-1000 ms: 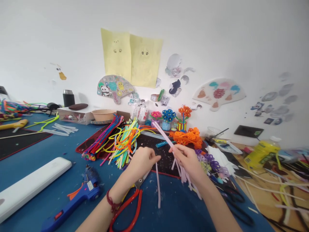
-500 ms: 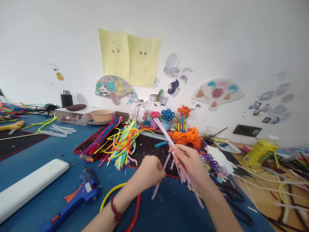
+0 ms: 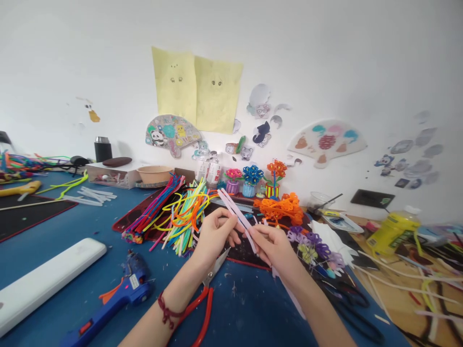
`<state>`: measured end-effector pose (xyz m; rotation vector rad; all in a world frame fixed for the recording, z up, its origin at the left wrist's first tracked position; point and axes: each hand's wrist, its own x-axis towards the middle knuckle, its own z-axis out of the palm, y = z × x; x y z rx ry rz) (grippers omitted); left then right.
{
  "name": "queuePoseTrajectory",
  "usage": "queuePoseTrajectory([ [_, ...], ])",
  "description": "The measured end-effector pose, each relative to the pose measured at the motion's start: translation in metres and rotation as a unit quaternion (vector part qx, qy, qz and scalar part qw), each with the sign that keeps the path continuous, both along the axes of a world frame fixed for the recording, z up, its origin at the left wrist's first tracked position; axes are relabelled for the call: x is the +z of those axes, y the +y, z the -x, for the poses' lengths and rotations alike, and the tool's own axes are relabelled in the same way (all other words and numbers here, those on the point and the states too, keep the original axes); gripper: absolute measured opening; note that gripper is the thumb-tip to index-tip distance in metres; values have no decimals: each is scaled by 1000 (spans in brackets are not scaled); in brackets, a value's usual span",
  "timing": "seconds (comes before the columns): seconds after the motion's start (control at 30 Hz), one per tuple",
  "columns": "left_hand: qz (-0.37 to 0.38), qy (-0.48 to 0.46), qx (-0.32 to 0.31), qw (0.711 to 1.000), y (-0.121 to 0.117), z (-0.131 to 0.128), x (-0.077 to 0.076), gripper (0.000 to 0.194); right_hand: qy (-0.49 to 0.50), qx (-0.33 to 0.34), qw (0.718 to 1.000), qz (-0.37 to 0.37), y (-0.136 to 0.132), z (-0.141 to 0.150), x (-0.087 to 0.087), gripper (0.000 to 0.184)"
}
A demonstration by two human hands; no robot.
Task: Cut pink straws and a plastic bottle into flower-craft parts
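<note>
Lilac strips (image 3: 236, 207) between two hands
The right hand's (image 3: 273, 243) fingers pinch them; the left hand's (image 3: 215, 236) grip is unclear. Light, even pressure should keep them parallel.

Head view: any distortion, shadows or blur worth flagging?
Head view: white bar seems stretched toward the left edge; head view: soft shadow on the wall beside the dark flask; head view: far-right stickers look soft, lilac strips in the right hand fairly clear.
</note>
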<state>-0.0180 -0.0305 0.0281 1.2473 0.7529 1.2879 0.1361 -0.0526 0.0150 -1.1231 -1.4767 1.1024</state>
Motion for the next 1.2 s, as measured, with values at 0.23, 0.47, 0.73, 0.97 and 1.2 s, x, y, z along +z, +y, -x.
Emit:
queuePoseTrajectory([
  [0.23, 12, -15, 2, 1000, 0, 1, -1, 31, -4, 0, 1000, -4, -4, 3, 4, 49],
  [0.47, 1, -14, 6, 1000, 1, 2, -2, 28, -10, 26, 1000, 0, -3, 1, 4, 47],
  [0.73, 2, -20, 8, 1000, 1, 4, -1, 28, -6, 32, 999, -5, 0, -1, 0, 45],
  [0.97, 2, -20, 9, 1000, -1, 5, 2, 28, -5, 31, 999, -1, -2, -1, 2, 48],
  [1.2, 13, -20, 6, 1000, 0, 4, 1, 28, -2, 35, 999, -4, -4, -2, 4, 46],
])
